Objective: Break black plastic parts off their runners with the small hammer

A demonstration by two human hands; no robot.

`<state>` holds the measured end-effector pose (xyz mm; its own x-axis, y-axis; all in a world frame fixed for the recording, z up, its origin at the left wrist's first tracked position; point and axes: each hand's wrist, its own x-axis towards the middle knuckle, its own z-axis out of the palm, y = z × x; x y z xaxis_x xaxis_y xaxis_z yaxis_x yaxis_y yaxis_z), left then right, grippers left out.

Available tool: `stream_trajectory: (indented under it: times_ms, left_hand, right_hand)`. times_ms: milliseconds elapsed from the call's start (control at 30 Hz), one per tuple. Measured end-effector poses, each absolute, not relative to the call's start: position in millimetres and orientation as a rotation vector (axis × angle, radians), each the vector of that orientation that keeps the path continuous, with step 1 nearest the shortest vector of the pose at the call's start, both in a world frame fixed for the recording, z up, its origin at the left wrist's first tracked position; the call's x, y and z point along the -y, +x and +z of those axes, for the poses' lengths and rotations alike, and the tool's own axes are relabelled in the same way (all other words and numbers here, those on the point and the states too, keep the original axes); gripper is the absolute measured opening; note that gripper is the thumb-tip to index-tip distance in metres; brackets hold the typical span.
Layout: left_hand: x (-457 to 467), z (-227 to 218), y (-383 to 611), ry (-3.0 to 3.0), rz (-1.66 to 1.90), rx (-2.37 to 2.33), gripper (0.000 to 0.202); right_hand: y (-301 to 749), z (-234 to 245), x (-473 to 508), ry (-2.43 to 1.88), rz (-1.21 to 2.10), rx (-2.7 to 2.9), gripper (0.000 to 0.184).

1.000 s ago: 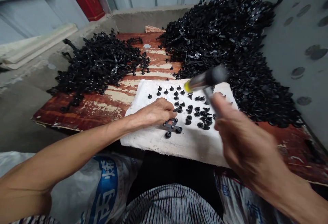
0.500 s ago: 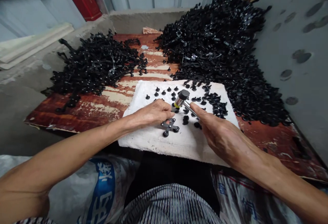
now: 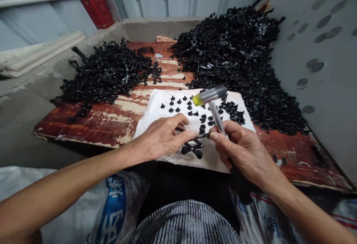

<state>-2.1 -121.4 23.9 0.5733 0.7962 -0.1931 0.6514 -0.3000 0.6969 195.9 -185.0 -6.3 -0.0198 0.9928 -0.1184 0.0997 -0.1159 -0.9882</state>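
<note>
My right hand is wrapped round the handle of a small hammer with a yellow face and a dark face; the head is raised and tilted above the white pad. Between my hands is a black jointed linkage with round ends. My left hand has its thumb and fingers on the linkage's left side, while my right fingertips reach its right end. Small black round-based pegs stand in loose rows on the pad, and more lie heaped at its right.
A big heap of black parts covers the bench's back right. A smaller heap of linkages lies at the left. A grey panel rises on the right, and a red box sits by the back wall.
The hammer has lifted off the pad and tilted over. My right hand has come back toward me, its fingertips now at the linkage. The linkage has turned and shifted nearer and rightward.
</note>
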Motion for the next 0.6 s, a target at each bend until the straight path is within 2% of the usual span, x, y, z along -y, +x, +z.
stream_trajectory:
  times_ms: [67,167,400,600]
  left_hand:
    - [125.5,24.5,-8.5,2.009,0.29,-1.261,0.035]
    - [131.3,22.8,-8.6,1.955,0.248,-1.15,0.038]
    - [132.4,13.1,8.2,1.678,0.257,-1.036,0.03]
    - [122.7,12.5,2.2,1.502,0.213,-1.084,0.025]
  right_hand:
    - [193.6,-5.9,192.3,-1.378,1.187,1.118,0.033]
    - [187.3,-6.7,197.0,-1.376,1.137,1.063,0.033]
    - [181.3,-9.7,201.9,-1.395,1.084,1.257,0.027]
    - [206.7,-11.8,217.1,-1.5,0.567,1.711,0.02]
